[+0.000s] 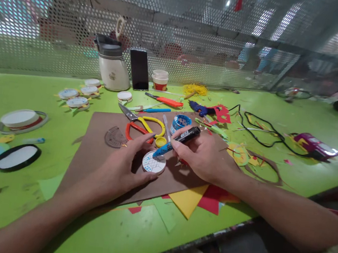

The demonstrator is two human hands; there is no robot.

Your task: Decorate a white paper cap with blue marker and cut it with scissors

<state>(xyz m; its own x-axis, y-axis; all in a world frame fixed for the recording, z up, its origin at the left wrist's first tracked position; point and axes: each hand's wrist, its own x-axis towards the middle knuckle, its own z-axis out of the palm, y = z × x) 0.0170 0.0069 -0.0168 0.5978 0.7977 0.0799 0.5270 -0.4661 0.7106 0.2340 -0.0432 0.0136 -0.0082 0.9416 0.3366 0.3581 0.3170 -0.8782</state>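
- No word, brand or number can be read anywhere.
- Marker (182, 138): pale print on the black barrel, too small to read.
- Jug (113, 71): a small mark on its front, blurred.
- Cup (160, 79): a red band, its lettering unclear.
- Protractor (115, 137): scale marks, figures illegible.

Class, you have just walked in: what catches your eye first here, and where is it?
Dead centre, the right hand holds a blue marker, tip on a small white disc that the left hand steadies on a brown sheet. Just behind lie yellow and red scissors, all on a bright green table strewn with paper scraps.
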